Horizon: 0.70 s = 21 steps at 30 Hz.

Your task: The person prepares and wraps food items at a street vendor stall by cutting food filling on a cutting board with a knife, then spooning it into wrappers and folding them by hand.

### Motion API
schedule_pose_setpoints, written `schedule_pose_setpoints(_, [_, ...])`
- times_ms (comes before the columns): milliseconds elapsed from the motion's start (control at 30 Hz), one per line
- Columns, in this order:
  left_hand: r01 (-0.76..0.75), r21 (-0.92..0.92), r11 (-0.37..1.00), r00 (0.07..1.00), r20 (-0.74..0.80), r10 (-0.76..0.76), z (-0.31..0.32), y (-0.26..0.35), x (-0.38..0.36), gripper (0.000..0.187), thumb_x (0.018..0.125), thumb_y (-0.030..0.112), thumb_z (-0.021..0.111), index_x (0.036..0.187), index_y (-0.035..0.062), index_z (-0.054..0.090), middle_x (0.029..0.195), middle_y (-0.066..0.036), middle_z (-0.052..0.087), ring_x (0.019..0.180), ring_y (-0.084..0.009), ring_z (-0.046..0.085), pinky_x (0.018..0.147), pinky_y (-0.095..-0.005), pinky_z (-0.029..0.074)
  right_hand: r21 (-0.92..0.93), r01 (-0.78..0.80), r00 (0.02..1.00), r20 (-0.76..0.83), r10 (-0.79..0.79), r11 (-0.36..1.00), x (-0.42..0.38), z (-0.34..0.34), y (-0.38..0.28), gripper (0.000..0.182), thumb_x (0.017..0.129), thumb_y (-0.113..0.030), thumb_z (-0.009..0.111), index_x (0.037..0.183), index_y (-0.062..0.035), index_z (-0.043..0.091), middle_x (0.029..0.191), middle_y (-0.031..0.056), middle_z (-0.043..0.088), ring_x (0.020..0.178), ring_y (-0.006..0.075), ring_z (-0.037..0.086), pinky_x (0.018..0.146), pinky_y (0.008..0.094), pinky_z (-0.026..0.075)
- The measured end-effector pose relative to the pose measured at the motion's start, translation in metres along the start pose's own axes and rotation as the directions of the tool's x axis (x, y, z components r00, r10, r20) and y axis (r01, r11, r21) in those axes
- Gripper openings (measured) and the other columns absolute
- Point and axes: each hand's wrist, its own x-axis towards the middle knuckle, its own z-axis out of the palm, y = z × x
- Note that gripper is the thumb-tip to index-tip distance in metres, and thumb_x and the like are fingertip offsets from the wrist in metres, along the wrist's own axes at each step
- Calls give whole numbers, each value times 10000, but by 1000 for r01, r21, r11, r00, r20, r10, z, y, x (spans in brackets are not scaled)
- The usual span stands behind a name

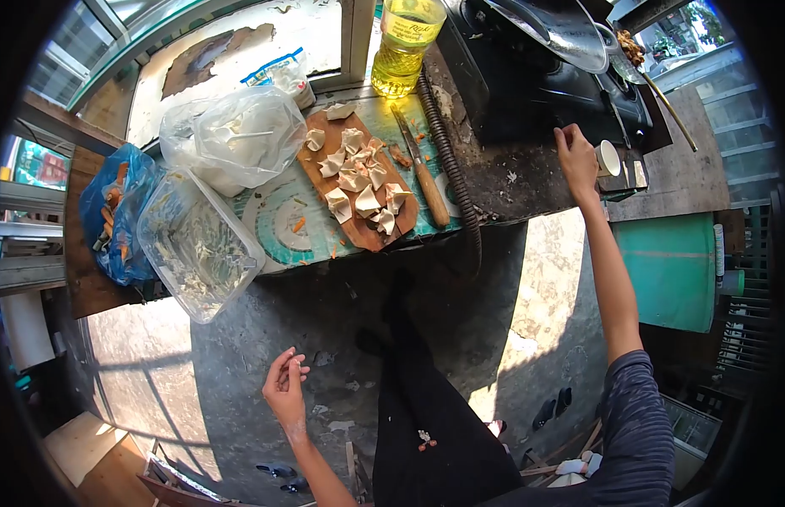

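My right hand (576,159) reaches to the front of the black stove (515,110), its fingers pinched together against the dark front face. What lies between those fingertips is too dark to make out. A small white cup (608,158) stands just right of that hand. Over the floor, my left hand (287,384) hangs with fingers loosely curled and apart, holding nothing. On the table, a wooden cutting board (371,237) bears several folded dough wrappers (354,175) with orange bits. A knife (428,182) with a wooden handle lies along the board's right side.
A wok (570,38) sits on the stove, a strainer of fried food (630,51) beside it. An oil bottle (402,51) stands behind the knife, near a ribbed hose (447,144). Left are a plastic container (202,253), a clear bag (240,135) and a blue bag (118,211).
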Motion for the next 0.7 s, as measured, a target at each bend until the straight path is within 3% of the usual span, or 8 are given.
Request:
schedule_pose_setpoints(67, [-3,-7,1000,1000,-13,3,-5,-10,-3,223,926,83,559,1119,-11,623,934,-95,679,747,-117,639,656,-223,501,-39,-75,997,3,75,996,-6,-4,-7,399,896,-438,543,885,-43,597,838,173,664,845,378,637,720,449,481])
schedule_pose_setpoints(300, [29,-42,999,999,-45,-31,-11,-37,-11,215,928,78,552,1111,-7,626,927,-92,681,740,-111,637,642,-220,499,59,20,994,109,-27,998,22,24,27,404,882,-430,562,947,-32,572,792,192,655,789,415,627,707,481,480])
schedule_pose_setpoints(400, [47,-73,996,998,-28,-49,-5,-51,-11,214,926,79,557,1110,-6,627,928,-92,682,737,-109,637,640,-216,497,-255,181,982,1,-187,950,16,15,12,317,891,-347,557,983,-44,574,811,168,654,797,373,636,696,464,498])
schedule_pose_setpoints(500, [60,-109,992,998,-5,-60,4,-60,-16,215,924,80,564,1112,-6,626,928,-93,682,732,-103,635,638,-208,493,-351,443,873,-42,-487,825,13,9,12,234,862,-234,577,1020,-62,565,855,126,632,796,316,637,667,435,515])
schedule_pose_setpoints(700, [57,-132,990,998,5,-57,6,-64,-30,210,923,78,565,1106,-4,631,927,-89,684,735,-103,635,642,-207,494,-530,750,590,262,-764,397,31,-10,16,257,759,-91,597,1012,-113,558,883,47,571,763,203,618,603,346,487])
